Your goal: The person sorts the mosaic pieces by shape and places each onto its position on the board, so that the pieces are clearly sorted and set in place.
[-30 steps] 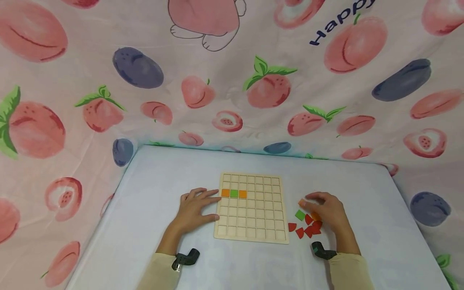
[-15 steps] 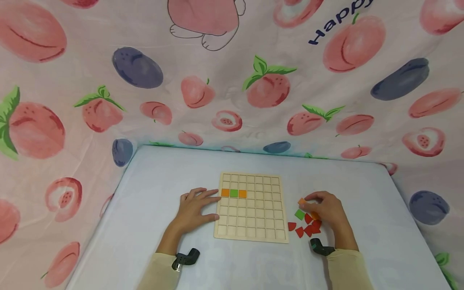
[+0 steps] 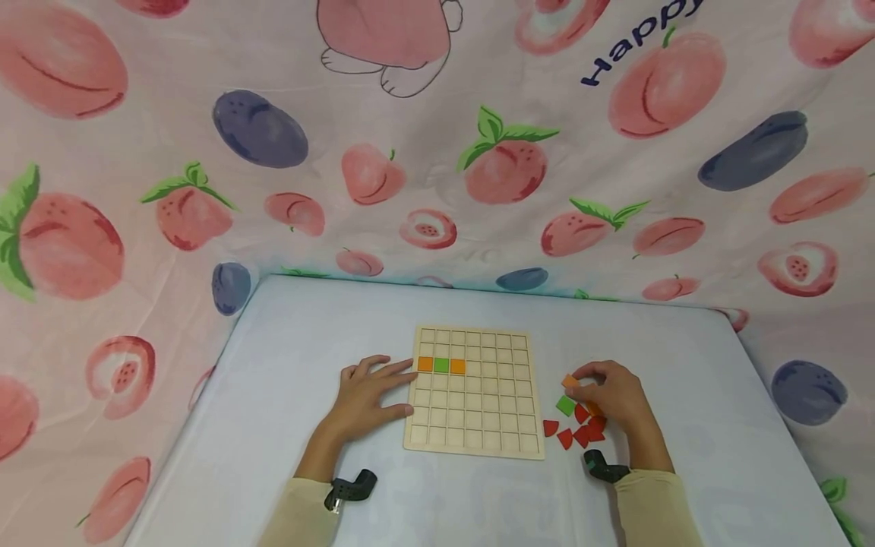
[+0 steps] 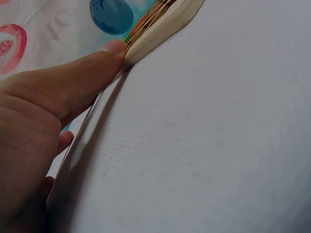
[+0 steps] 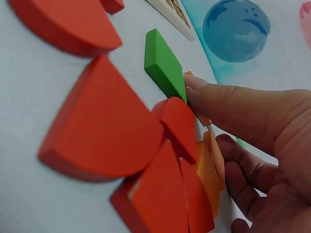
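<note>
My right grip point(image 3: 618, 391) pinches orange block point(image 3: 570, 381) between thumb and finger, at 3 o'clock of grid board point(image 3: 489, 405) on counter point(image 3: 478, 501). Green block point(image 3: 565, 406) close by at 6 o'clock of it, red wedges point(image 5: 102, 124) crowded beyond. My left grip point(image 3: 364, 399) spread, grasping nothing, touching board's edge at 9 o'clock. Step looks like picking up orange block: best squeeze opposite sides, raise straight before swinging, so lower fingers don't drag neighbours; left pressure light, lest board skid.
</note>
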